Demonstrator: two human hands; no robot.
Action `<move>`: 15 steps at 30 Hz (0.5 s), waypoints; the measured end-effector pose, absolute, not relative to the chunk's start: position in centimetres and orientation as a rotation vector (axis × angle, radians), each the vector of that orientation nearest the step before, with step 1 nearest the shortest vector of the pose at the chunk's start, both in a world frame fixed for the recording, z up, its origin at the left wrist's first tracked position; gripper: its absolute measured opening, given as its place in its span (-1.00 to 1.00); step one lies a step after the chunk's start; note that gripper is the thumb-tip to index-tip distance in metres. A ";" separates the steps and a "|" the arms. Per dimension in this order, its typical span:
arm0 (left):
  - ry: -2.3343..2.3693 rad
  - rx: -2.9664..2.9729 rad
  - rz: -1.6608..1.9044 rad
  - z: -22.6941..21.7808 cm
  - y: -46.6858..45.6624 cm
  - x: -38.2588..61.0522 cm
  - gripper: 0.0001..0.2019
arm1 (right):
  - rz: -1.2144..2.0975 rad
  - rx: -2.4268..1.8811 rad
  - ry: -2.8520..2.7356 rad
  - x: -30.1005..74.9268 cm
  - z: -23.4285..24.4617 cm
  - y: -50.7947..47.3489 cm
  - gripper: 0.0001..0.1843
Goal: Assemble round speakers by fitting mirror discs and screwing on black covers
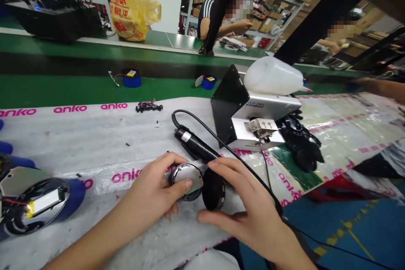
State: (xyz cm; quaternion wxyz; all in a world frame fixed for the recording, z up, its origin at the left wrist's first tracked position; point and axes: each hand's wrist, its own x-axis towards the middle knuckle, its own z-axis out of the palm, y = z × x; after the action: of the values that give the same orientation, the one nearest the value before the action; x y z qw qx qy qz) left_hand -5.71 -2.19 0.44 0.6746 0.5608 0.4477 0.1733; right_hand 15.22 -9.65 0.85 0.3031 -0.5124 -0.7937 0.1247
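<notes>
My left hand (152,196) grips a round black part with a silvery face (187,180), thumb and fingers pinched on its rim. My right hand (243,206) curls around a black round cap (214,189) standing on edge right beside that part, fingertips on its top and thumb under it. A black corded electric screwdriver (194,145) lies on the white sheet just behind both hands, its cable running past my right wrist.
A black-and-silver fixture (253,116) with a white squeeze bottle (272,76) stands at right, black parts (300,141) beside it. Blue round housings (41,204) lie at left. More blue parts (131,78) sit on the green belt. A person sits beyond it.
</notes>
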 end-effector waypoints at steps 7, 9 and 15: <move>1.000 1.202 0.372 0.4 -2.0 -5.8 -0.64 | 0.424 -1.204 -1.891 15.0 -0.7 -9.3 -0.26; 0.987 1.195 0.381 0.4 -2.0 -5.8 -0.66 | 0.418 -1.210 -1.922 14.9 -0.6 -9.2 -0.25; 0.953 1.157 0.412 0.0 -2.1 -5.6 -0.69 | 0.321 -1.288 -2.044 14.1 0.8 -8.9 -0.30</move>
State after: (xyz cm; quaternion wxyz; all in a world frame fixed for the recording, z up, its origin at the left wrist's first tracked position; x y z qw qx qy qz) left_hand -5.62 -2.09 0.02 0.7128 0.5222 0.4298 0.1858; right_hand 14.13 -8.88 0.83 0.3450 -0.4962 -0.7871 0.1236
